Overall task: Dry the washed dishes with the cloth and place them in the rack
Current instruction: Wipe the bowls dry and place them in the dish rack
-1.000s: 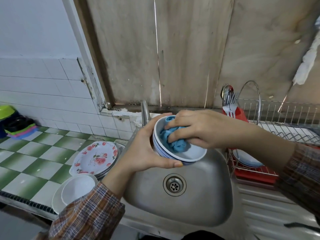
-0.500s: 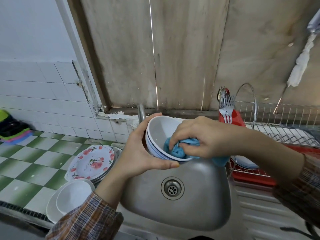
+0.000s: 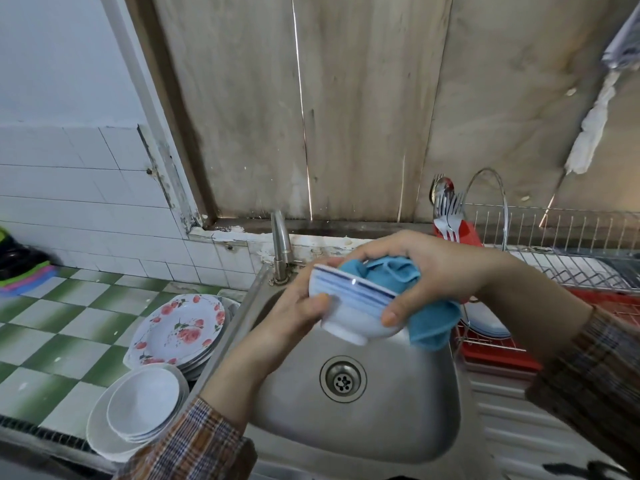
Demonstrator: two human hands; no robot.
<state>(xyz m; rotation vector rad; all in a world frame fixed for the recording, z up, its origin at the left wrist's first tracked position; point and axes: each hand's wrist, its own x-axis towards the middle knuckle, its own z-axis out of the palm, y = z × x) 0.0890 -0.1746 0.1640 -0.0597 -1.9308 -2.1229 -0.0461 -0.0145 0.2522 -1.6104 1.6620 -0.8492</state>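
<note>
Over the steel sink I hold a white bowl with blue rim stripes, its side turned toward me. My left hand grips the bowl's left side and underside. My right hand clutches a blue cloth against the bowl's rim and right side, thumb on the outside wall. Part of the cloth hangs below the hand. The wire dish rack stands at the right on a red tray, with a pale plate standing in it.
A stack of flowered plates and stacked white bowls sit on the green-checked counter at left. The tap rises behind the sink. Forks and spoons stand in a red holder at the rack's left end.
The bowl has tipped from opening-toward-me to side-on, and the cloth moved from inside the bowl to its rim and outer right side. Both hands stayed on the bowl.
</note>
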